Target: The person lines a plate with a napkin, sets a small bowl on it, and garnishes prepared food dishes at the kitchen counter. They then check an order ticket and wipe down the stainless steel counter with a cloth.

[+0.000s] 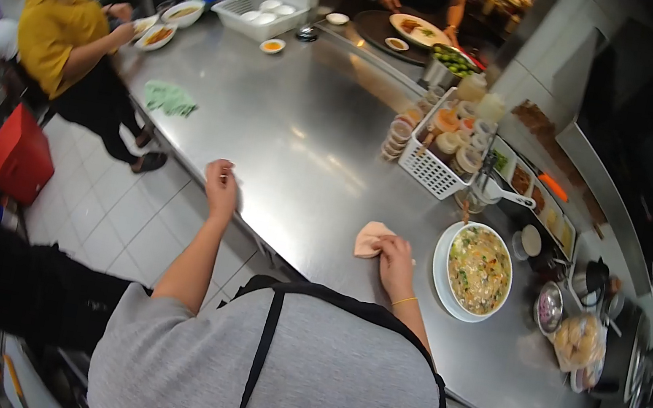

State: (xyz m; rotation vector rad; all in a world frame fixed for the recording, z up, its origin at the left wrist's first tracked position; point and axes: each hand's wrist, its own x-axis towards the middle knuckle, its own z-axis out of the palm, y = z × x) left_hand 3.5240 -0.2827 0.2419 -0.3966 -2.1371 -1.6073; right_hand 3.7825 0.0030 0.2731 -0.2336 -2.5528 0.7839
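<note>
My right hand (396, 258) is closed on a pinkish cloth (369, 239) that lies on the steel counter (304, 183). Just right of it stands a large white bowl (479, 271) of soup with green bits, on a white plate (439, 277). My left hand (221, 176) is at the counter's front edge, its fingers curled; whether anything is between them is too small to make out.
A white basket (438, 170) of sauce bottles stands behind the bowl. A green cloth (170, 99) lies at the left. A person in yellow (63, 34) handles plates there. Another person's hands hold an oval plate (420, 31) beyond the counter.
</note>
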